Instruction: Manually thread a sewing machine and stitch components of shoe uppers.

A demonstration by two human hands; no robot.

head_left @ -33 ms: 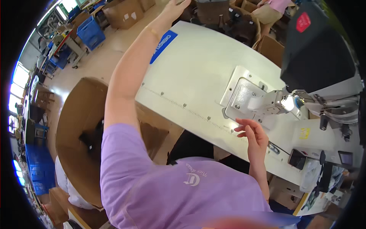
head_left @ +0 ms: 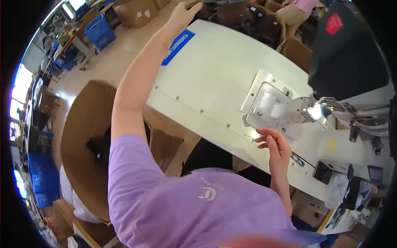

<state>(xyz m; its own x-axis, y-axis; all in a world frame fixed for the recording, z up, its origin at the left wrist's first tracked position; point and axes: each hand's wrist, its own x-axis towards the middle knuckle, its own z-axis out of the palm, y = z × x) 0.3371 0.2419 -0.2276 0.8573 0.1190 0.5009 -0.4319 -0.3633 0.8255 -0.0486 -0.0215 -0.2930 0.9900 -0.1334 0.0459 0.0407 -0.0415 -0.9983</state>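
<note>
My left arm stretches to the far end of the white sewing table. My left hand is at the upper edge of the picture, beside dark pieces heaped past the table. Its fingers look apart with nothing visible in them, though the picture's edge crowds them. Over the table's near edge, my right hand is held with loosely curled, parted fingers and holds nothing. Beyond it stands the white sewing machine, its metal plate and lit needle area facing me. The white tabletop carries a printed ruler along its near edge.
A large open cardboard box with dark pieces inside stands at my left. At the right are the machine's black cover and a phone-like dark device. Blue crates stand farther back; another person is at the upper right.
My left hand shows slightly lower and farther left, with more of it inside the picture. The view has shifted a little. My right hand keeps nearly the same pose.
</note>
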